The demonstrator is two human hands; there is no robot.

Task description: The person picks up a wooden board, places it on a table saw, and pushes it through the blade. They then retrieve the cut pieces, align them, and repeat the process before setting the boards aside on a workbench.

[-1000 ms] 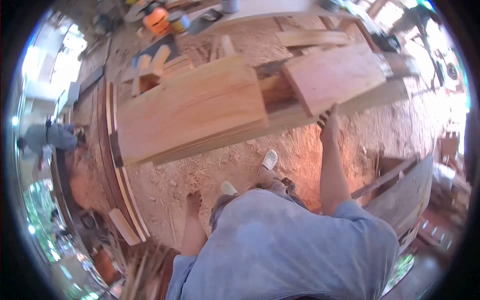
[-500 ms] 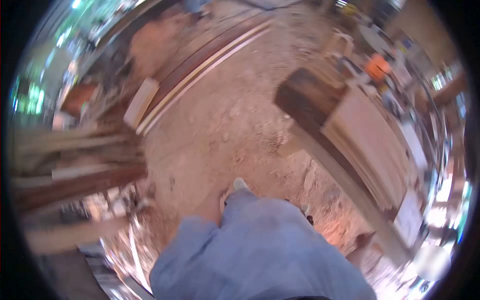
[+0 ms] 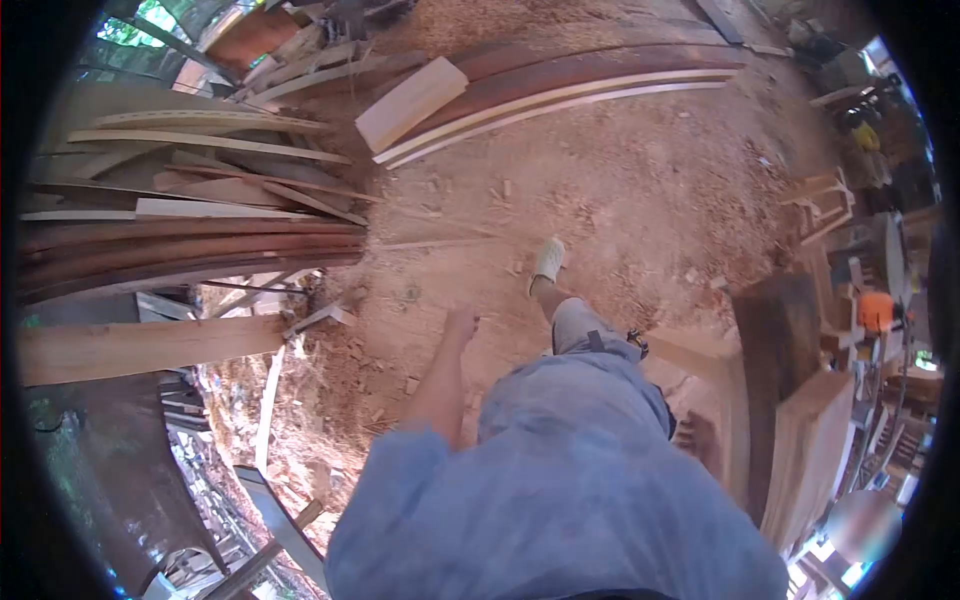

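My left hand (image 3: 462,322) hangs at my side over the sawdust-covered floor (image 3: 620,190), holding nothing and touching nothing. My left arm runs down from my blue shirt sleeve. My right hand is hidden behind my body. One foot in a pale shoe (image 3: 547,260) is stepped forward on the sawdust. A stack of long planks (image 3: 180,245) lies to the left of my hand, their ends about an arm's length away.
A short pale wood block (image 3: 410,103) rests on long curved boards (image 3: 600,85) at the far side. Large wooden panels (image 3: 800,430) stand at the right, with an orange tool (image 3: 875,310) beyond them. A thick beam (image 3: 140,348) and scrap sticks lie at the left.
I have turned away from the wooden panels, which are now at my right. My right hand has left the panel and gone out of view. My left arm has swung forward.
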